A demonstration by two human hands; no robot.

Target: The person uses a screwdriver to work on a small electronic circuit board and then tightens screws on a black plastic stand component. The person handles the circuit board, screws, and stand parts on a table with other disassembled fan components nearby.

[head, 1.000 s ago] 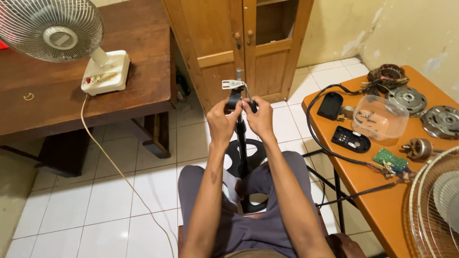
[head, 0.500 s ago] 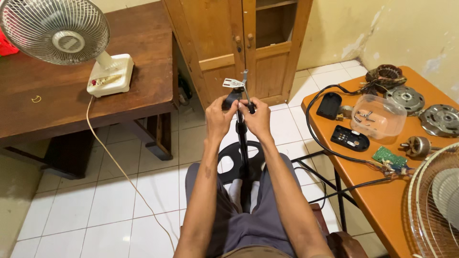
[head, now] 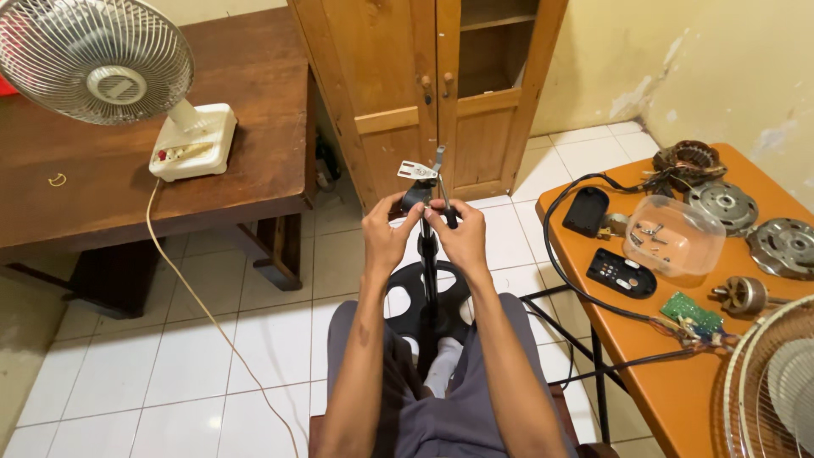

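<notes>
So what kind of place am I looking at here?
Probably a home repair corner, not a proper workshop. An orange table holds dismantled fan parts: motor housings, a green circuit board. A wooden cupboard and a white desk fan stand nearby. Both hands, left hand and right hand, grip a black fan stand.

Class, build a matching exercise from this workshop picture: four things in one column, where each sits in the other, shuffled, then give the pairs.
1 white desk fan
2 clear plastic tub
3 black fan stand
4 wooden cupboard

a on the orange table
b against the back wall
c on the dark wooden table
d between the person's knees, held by both hands

Pairs: 1-c, 2-a, 3-d, 4-b
</notes>
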